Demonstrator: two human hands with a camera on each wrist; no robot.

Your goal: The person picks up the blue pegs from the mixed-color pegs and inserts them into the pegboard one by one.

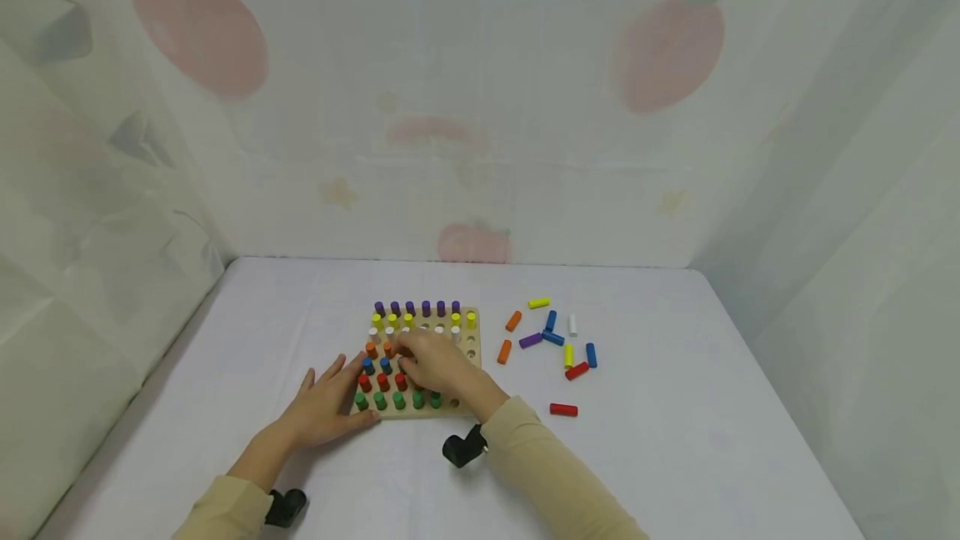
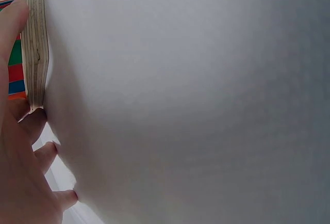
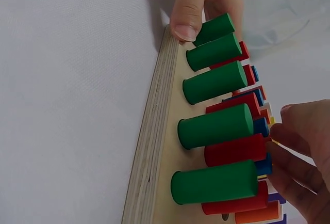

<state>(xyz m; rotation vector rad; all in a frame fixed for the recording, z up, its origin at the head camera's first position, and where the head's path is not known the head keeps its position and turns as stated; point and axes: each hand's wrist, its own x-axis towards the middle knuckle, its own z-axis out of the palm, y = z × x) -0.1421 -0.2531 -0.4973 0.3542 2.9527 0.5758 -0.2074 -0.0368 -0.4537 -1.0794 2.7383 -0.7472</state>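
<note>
Fingers spread, my left hand (image 1: 322, 412) touches the near-left corner of the wooden pegboard (image 3: 157, 110) on the table (image 1: 675, 423). Over mid-board, my right hand (image 1: 435, 361) has bent fingers; I cannot tell their grip. Purple pegs (image 1: 426, 308) line the board's far edge.

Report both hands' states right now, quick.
Left hand: open, fingers spread, touching the flat beige wooden pegboard.
Right hand: can't tell; bent fingers among coloured cylindrical pegs, any grip hidden.
</note>
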